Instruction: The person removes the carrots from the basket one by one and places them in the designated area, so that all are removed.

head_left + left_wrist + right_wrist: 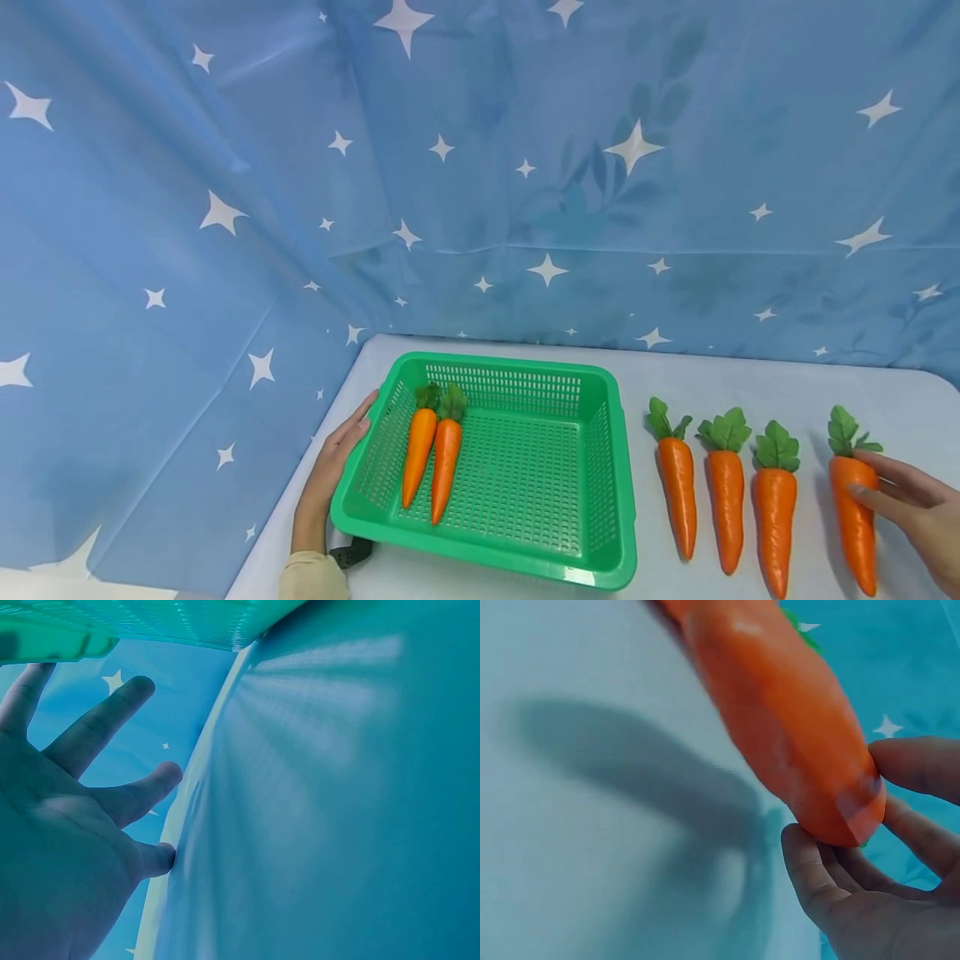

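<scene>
Fingers [922, 761] of the right hand [921, 510]: grasping one orange, tapered carrot with green leaves [855, 521] near its leafy end, over the right part of the white worktop [787, 392]; contact with the surface cannot be told. Fingers of the left hand [333, 458]: straight and spread, at the left side of a green, rectangular, perforated plastic basket [480, 560]. Two similar carrots [447, 467] lie inside the basket, toward its left. Three more carrots [726, 508] lie in a row between basket and right hand. Behind: blue sheet with white stars [480, 192].
</scene>
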{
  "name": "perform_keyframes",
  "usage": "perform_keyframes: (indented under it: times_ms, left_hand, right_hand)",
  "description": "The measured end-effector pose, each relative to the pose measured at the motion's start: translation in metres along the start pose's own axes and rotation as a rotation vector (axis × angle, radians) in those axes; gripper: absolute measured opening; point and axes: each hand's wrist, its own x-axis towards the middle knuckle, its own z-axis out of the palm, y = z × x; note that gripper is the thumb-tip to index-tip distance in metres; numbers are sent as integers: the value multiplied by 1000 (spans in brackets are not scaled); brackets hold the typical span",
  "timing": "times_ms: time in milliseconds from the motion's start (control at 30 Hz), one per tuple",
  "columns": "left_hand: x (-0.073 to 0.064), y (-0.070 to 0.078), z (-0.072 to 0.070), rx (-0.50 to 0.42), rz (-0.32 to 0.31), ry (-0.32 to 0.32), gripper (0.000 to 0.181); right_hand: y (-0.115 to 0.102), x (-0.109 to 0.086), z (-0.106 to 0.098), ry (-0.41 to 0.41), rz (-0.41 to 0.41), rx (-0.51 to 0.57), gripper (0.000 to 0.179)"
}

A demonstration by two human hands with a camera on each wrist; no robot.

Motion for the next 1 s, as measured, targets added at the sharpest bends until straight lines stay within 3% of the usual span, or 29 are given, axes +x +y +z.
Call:
perform_keyframes:
  times_ms: [267,533,1000]
  left_hand:
    - [0,-2,0,14,1,-5,53]
    - [0,-2,0,22,2,0,53]
    - [0,-1,0,3,-7,4,52]
  right_hand:
    - [22,21,10,-97,123,-35,89]
    - [9,15,25,-68,40,-101,86]
    - [-13,4,40,-50,56,-135,90]
